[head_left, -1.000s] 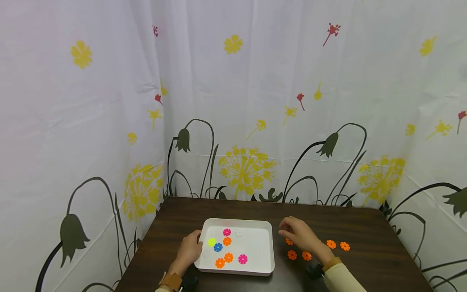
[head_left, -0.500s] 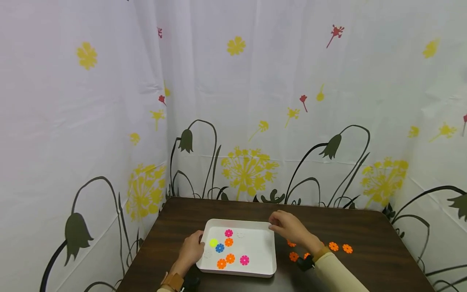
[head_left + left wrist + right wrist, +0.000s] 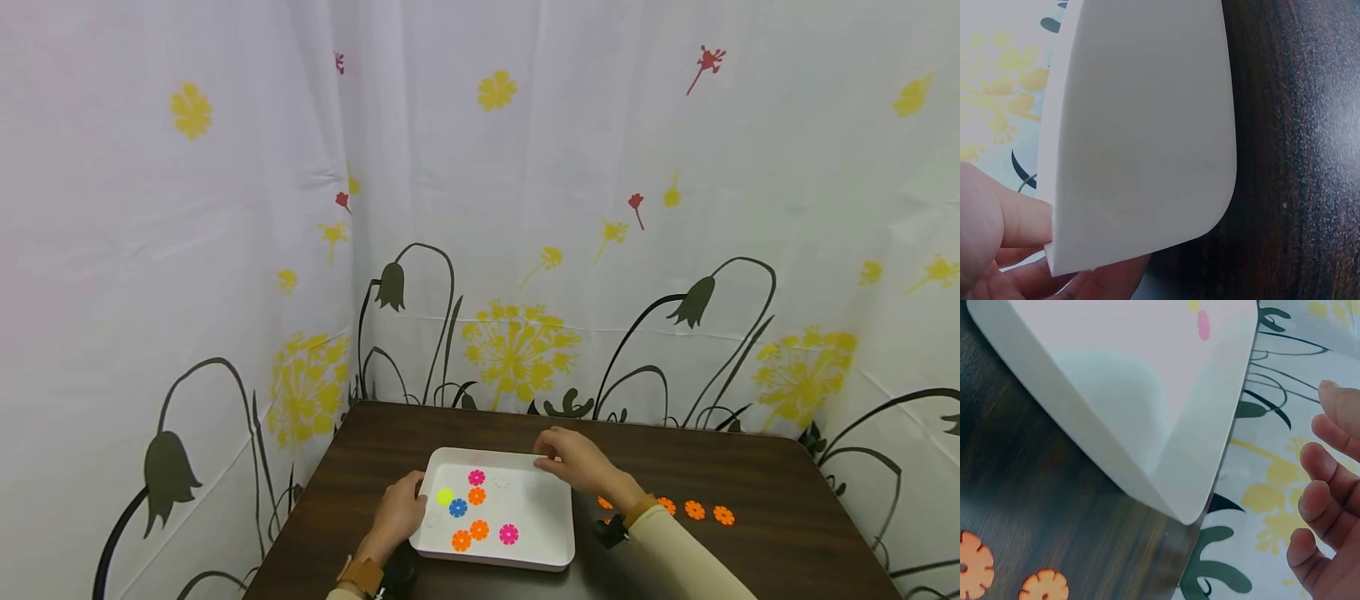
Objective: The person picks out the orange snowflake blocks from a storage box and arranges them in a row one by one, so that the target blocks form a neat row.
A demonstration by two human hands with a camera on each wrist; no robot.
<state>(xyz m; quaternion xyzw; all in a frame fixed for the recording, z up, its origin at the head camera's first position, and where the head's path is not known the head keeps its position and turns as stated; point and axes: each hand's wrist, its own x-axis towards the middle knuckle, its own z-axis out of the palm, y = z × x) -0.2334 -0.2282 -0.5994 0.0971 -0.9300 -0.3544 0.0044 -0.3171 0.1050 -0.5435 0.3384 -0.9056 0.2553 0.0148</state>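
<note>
A white shallow tray sits on the table with several flower-shaped plastic discs in it: pink, orange, blue, yellow and faint clear ones. My left hand holds the tray's left side; in the left wrist view its thumb and fingers pinch the tray's corner. Over the far right corner of the tray hovers my right hand. Its fingers are loosely curled in the right wrist view, apart from the tray, with no disc visible in them.
Several orange discs lie on the dark wooden table to the right of the tray, some partly hidden by my right arm. A printed white curtain hangs behind the table.
My right hand has moved left, from above the loose orange discs to above the tray's far right corner. The left hand stays at the tray's left side. The head view has shifted slightly.
</note>
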